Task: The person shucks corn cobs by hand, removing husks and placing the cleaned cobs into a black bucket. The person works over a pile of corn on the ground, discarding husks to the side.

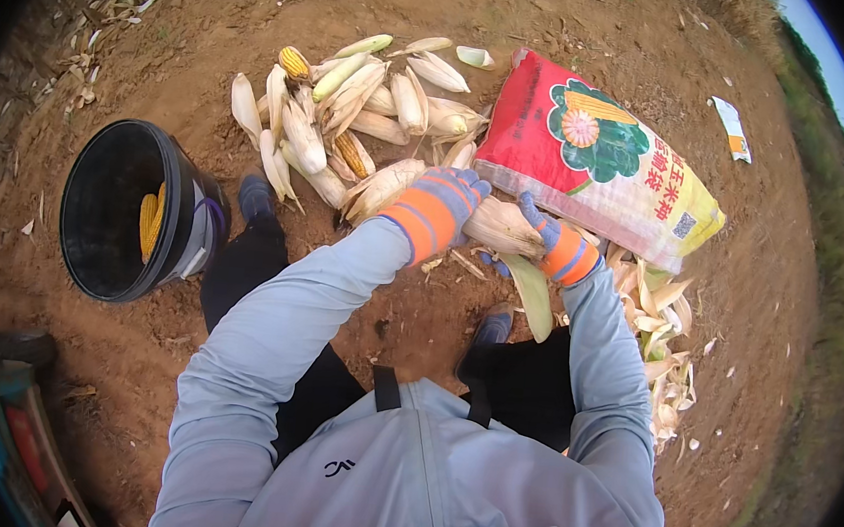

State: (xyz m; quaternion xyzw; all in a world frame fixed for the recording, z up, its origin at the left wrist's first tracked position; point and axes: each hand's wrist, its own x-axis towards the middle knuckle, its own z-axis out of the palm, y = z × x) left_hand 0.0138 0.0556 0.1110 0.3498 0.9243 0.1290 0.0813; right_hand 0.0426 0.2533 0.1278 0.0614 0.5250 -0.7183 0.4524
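Observation:
An ear of corn in dry husk lies between my gloved hands, in front of the corn sack. My left hand, in an orange and grey glove, grips its left end. At its right end my right hand holds the husk, with a greenish husk leaf hanging below. A pile of unhusked corn ears spreads ahead of me to the left, some showing yellow kernels. Yellow husked cobs rest inside a black bucket at the left.
A red, white and yellow printed sack lies ahead to the right. Loose husks are heaped by my right arm. A blue and red vehicle part stands at lower left. A white packet lies on the bare soil.

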